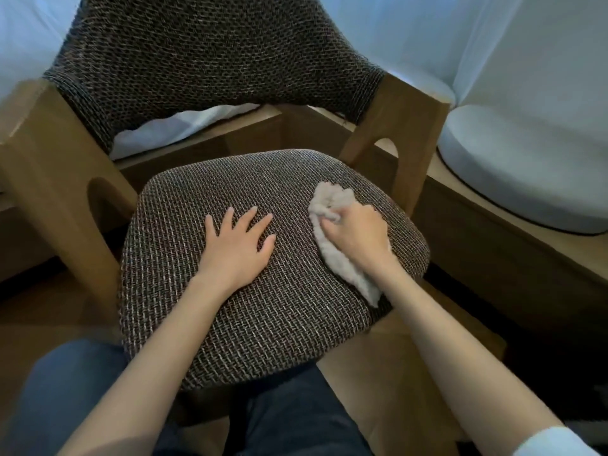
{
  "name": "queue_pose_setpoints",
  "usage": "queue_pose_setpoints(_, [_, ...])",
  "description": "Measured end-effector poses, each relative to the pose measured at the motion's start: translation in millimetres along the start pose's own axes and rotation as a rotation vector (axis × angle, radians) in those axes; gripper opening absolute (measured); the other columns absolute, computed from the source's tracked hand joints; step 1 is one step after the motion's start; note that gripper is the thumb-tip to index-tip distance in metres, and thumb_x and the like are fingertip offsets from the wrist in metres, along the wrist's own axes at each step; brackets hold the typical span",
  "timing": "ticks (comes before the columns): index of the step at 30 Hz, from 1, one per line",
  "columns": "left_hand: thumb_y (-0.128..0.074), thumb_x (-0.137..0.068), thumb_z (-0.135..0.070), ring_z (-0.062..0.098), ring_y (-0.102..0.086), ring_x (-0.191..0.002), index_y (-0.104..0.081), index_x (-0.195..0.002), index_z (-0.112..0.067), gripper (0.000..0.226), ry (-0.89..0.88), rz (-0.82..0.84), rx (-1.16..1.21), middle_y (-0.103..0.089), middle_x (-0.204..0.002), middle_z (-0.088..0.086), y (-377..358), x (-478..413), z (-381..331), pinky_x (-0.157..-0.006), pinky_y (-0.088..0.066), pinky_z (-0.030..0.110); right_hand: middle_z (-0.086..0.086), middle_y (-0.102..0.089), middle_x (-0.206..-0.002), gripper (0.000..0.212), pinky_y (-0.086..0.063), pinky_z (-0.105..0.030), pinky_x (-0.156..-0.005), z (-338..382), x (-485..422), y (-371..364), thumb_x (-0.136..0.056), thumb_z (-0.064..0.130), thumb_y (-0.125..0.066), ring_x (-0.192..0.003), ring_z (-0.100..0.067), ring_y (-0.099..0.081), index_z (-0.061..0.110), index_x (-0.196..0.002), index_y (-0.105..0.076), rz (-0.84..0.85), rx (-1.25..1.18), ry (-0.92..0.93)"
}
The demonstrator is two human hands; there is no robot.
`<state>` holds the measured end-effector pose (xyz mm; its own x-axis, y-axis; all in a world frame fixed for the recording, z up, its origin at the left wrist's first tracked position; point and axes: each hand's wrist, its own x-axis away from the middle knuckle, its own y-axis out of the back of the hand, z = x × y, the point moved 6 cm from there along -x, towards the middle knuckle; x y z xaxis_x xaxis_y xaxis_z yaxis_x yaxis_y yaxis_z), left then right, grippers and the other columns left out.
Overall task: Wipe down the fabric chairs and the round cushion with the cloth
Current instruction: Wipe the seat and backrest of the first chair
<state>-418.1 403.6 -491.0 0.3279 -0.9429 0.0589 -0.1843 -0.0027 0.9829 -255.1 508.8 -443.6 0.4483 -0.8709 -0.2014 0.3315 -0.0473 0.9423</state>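
A brown woven fabric chair stands right in front of me, with its seat cushion [263, 301] low in the middle and its curved backrest [210, 57] above. My left hand [235, 240] lies flat on the seat with fingers spread. My right hand [357, 233] grips a pale fluffy cloth [332, 255] and presses it on the right side of the seat. A round light-grey cushion [523, 172] sits on the wooden ledge at the right.
The chair's wooden arm frames rise at the left [49, 179] and right [398, 133]. White curtains [493, 37] hang behind. A wooden ledge [487, 232] runs along the right. My knees in blue trousers [65, 390] are under the seat's front edge.
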Motion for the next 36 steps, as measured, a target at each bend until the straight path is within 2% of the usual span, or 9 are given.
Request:
queue_pose_setpoints(4, [-0.016, -0.100, -0.053, 0.026, 0.000, -0.149, -0.014, -0.152, -0.039, 0.053, -0.005, -0.025, 0.027, -0.009, -0.161, -0.006, 2.0, 0.6, 0.5, -0.117, 0.007, 0.055, 0.007, -0.056, -0.053, 0.039, -0.035, -0.019, -0.039, 29.7, 44.9, -11.3, -0.095, 0.049, -0.051, -0.045, -0.008, -0.049, 0.021, -0.072, -0.068, 0.069, -0.051, 0.170])
queue_pose_setpoints(8, [-0.016, -0.100, -0.052, 0.023, -0.002, -0.149, -0.017, -0.151, -0.039, 0.053, -0.011, -0.033, 0.037, -0.011, -0.161, -0.007, 2.4, 4.1, 2.4, -0.119, 0.006, 0.051, 0.000, -0.070, -0.078, 0.035, -0.050, -0.028, -0.059, -33.3, 19.3, 12.0, -0.092, 0.052, -0.053, -0.071, -0.019, -0.063, 0.025, -0.095, -0.075, -0.004, 0.047, 0.061])
queue_pose_setpoints(12, [-0.018, -0.101, -0.050, 0.023, -0.005, -0.149, -0.018, -0.151, -0.038, 0.052, -0.018, -0.041, 0.028, -0.013, -0.161, -0.007, 2.6, 4.9, 3.4, -0.119, 0.004, 0.049, -0.007, -0.073, -0.101, 0.029, -0.053, -0.041, -0.077, -83.2, -0.9, 38.4, -0.092, 0.046, -0.056, -0.095, -0.030, -0.065, 0.027, -0.106, -0.073, -0.127, -0.044, -0.111])
queue_pose_setpoints(16, [-0.017, -0.100, -0.051, 0.023, -0.006, -0.148, -0.020, -0.151, -0.038, 0.052, -0.011, -0.040, 0.023, -0.015, -0.160, -0.007, 0.6, 3.7, 3.8, -0.119, 0.002, 0.050, -0.004, -0.072, -0.086, 0.041, -0.050, -0.031, -0.061, -54.4, 26.7, 21.1, -0.092, 0.057, -0.048, -0.079, -0.027, -0.066, 0.028, -0.097, -0.075, -0.150, -0.020, -0.125])
queue_pose_setpoints(19, [-0.018, -0.100, -0.051, 0.022, -0.007, -0.148, -0.020, -0.151, -0.038, 0.052, -0.008, -0.049, 0.024, -0.016, -0.160, -0.007, 0.3, 3.2, 3.4, -0.119, 0.001, 0.049, 0.006, -0.059, -0.054, 0.047, -0.036, -0.022, -0.042, 11.2, 68.4, 1.5, -0.095, 0.057, -0.045, -0.047, -0.010, -0.051, 0.023, -0.076, -0.071, -0.065, -0.059, 0.066])
queue_pose_setpoints(23, [-0.020, -0.101, -0.049, 0.023, -0.008, -0.148, -0.022, -0.151, -0.037, 0.052, -0.015, -0.055, 0.027, -0.017, -0.160, -0.006, 1.1, 4.5, 3.3, -0.119, 0.000, 0.049, 0.012, -0.054, -0.048, 0.041, -0.025, -0.016, -0.035, 28.1, 94.9, 5.3, -0.090, 0.054, -0.048, -0.040, -0.004, -0.044, 0.027, -0.070, -0.072, -0.159, -0.139, 0.242])
queue_pose_setpoints(28, [-0.021, -0.101, -0.048, 0.023, -0.009, -0.148, -0.024, -0.150, -0.036, 0.051, -0.025, -0.058, 0.044, -0.018, -0.160, -0.004, 2.3, 7.0, 2.6, -0.119, 0.000, 0.048, 0.003, -0.067, -0.059, 0.022, -0.049, -0.030, -0.046, -77.3, 70.3, 26.1, -0.086, 0.045, -0.064, -0.053, -0.018, -0.061, 0.027, -0.087, -0.078, -0.321, -0.165, -0.013])
queue_pose_setpoints(32, [-0.021, -0.101, -0.047, 0.022, -0.010, -0.148, -0.025, -0.150, -0.035, 0.051, -0.019, -0.061, 0.055, -0.019, -0.159, -0.004, 3.6, 7.6, 1.7, -0.119, 0.000, 0.047, 0.001, -0.075, -0.079, 0.026, -0.053, -0.033, -0.060, -112.2, 39.5, 40.7, -0.088, 0.043, -0.064, -0.070, -0.017, -0.067, 0.025, -0.102, -0.077, -0.370, -0.257, -0.172])
queue_pose_setpoints(36, [-0.023, -0.102, -0.045, 0.023, -0.013, -0.147, -0.027, -0.150, -0.033, 0.050, -0.029, -0.079, 0.051, -0.022, -0.159, -0.002, 5.0, 11.6, 1.1, -0.119, -0.002, 0.047, 0.004, -0.066, -0.058, 0.029, -0.045, -0.029, -0.048, -92.2, 60.9, 27.8, -0.087, 0.044, -0.061, -0.052, -0.013, -0.058, 0.022, -0.074, -0.075, -0.419, -0.278, -0.130])
